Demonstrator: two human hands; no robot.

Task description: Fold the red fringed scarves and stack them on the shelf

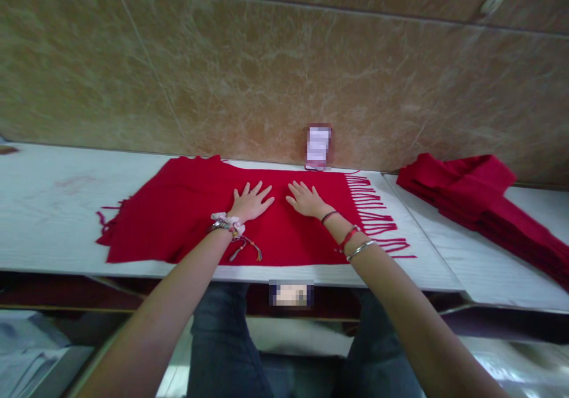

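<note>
A red fringed scarf (302, 232) lies spread on the white table (48, 208). Its right end shows a row of tassels, fanned a little toward the lower right, while its left part is uneven, with rumpled edges and a few tassels sticking out. My left hand (251, 202) rests flat on the middle of the cloth, fingers spread, with bracelets and a scrunchie at the wrist. To its right, my right hand (306, 199) also lies palm down on the cloth with its fingers apart. A gap of red cloth separates the two hands.
A folded stack of red cloth (480, 202) lies at the right on the adjoining tabletop. A phone-like object (318, 146), blurred out, leans on the tiled wall (249, 72) behind the scarf. Papers (31, 350) are at the lower left, below table height.
</note>
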